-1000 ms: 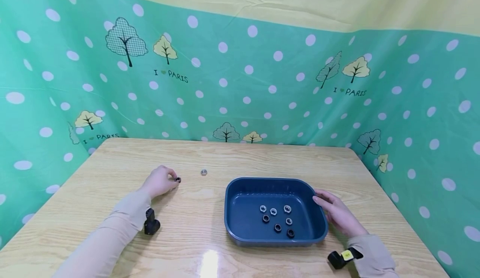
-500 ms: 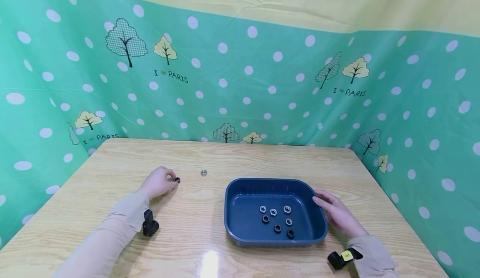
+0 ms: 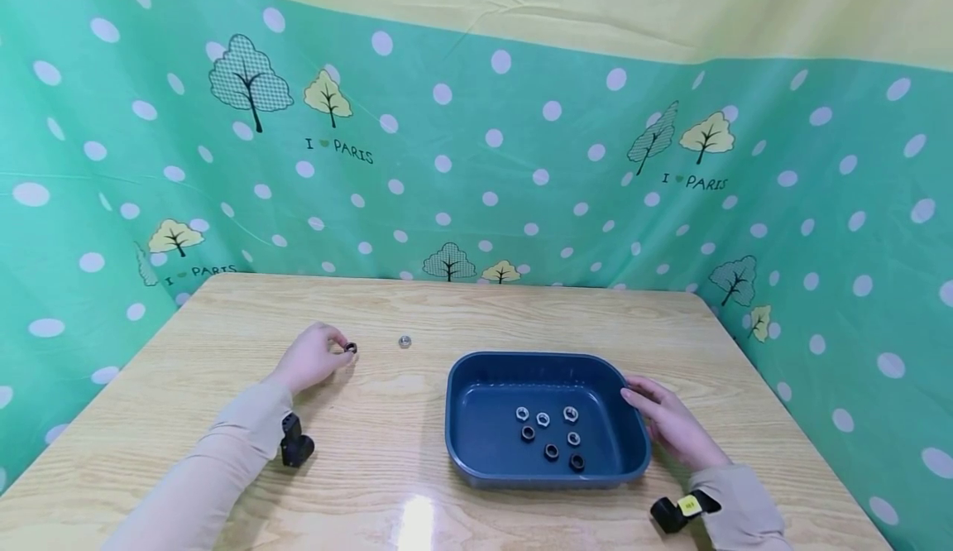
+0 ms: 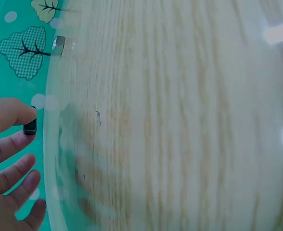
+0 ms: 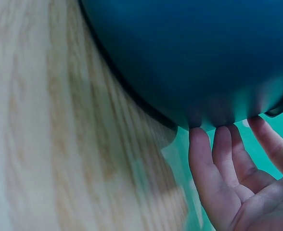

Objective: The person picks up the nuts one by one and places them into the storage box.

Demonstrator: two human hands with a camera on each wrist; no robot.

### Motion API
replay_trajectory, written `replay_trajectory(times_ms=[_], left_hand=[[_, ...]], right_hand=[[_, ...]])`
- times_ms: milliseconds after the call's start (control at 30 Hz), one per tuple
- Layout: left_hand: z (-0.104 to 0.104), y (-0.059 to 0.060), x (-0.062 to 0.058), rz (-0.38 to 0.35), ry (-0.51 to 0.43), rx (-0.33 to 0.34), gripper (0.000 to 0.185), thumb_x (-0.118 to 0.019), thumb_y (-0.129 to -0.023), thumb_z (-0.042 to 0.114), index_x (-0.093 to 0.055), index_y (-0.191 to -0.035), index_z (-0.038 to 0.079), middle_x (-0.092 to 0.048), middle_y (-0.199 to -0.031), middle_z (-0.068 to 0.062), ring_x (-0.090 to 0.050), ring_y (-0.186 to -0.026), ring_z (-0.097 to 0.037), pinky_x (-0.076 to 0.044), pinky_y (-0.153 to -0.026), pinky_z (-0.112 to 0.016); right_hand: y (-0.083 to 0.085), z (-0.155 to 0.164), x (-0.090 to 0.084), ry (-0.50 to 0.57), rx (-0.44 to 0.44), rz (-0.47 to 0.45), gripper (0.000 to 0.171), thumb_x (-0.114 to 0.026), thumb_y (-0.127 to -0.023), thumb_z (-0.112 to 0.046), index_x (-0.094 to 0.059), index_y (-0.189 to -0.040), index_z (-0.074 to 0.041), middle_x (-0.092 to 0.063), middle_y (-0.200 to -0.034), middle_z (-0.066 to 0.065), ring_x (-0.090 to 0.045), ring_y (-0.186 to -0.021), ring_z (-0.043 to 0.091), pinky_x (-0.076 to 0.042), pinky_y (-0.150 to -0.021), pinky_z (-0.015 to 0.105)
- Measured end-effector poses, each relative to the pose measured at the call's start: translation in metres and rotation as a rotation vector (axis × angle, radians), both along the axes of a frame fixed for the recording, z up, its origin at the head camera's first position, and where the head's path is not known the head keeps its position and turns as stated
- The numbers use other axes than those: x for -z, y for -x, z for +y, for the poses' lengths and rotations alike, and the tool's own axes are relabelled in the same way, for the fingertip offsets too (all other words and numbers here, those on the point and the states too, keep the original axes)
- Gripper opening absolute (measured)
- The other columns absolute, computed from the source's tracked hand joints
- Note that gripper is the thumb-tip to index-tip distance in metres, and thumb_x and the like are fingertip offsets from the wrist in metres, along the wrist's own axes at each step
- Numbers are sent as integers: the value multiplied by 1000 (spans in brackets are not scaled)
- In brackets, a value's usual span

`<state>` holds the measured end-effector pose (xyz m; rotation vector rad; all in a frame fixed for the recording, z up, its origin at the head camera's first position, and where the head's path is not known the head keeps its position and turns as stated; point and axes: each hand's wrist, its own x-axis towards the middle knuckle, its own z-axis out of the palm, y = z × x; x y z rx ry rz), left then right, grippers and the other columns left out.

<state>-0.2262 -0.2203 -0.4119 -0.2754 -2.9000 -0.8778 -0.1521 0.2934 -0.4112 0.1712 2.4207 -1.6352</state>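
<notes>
Bare table (image 3: 387,419) lies between the hands; only a silver nut (image 3: 405,342) and the blue tray (image 3: 460,419) stand there

Tray (image 5: 189,53) blurred, cut off by edges

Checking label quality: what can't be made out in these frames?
- Head view: nuts in the blue tray are too small to show threads or size.
- Left wrist view: black nut is half hidden by the left hand.
- Right wrist view: tray interior unseen; right hand cut off by the edge.

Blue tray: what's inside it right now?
The blue tray holds seven small nuts: four silver, three black, loose on its floor. The near wall hides a strip of floor. The right hand touches its right side.
</notes>
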Motion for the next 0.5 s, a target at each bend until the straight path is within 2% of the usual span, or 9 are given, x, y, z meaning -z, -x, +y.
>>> replay_trajectory(times_ms=[67,200,400,500], left_hand=[[0,0,-1,16,-4,-3,18,-65,-84,16,-66,-90,-1,-57,-108,-27,-56,-91,-34,-45,-85,-51],[2,-1,-3,44,-19,-7,17,-66,-83,16,-65,-89,-1,-56,-112,-31,-55,-104,-43,-42,-91,-55],[2,-1,-4,62,-25,-13,18,-67,-82,15,-65,-88,-2,-56,-112,-31,-54,-105,-45,-42,-93,-55],[1,-1,-5,65,-36,-13,18,-66,-83,15,-65,-88,-2,-55,-113,-31,-53,-107,-46,-41,-94,-56]], right_hand=[[0,0,0,0,-3,-2,58,-50,-97,-32,-34,-142,2,-38,-141,22,-49,-102,13,-42,-66,20],[0,-1,-1,2,-1,-8,58,-50,-97,-32,-33,-142,2,-38,-141,22,-50,-96,11,-41,-64,19],[0,-1,-2,10,-5,-6,58,-50,-97,-31,-33,-142,3,-38,-141,22,-49,-96,10,-42,-65,19],[0,-1,-2,7,-4,-9,58,-49,-98,-31,-33,-142,2,-38,-141,22,-49,-96,11,-39,-61,19]])
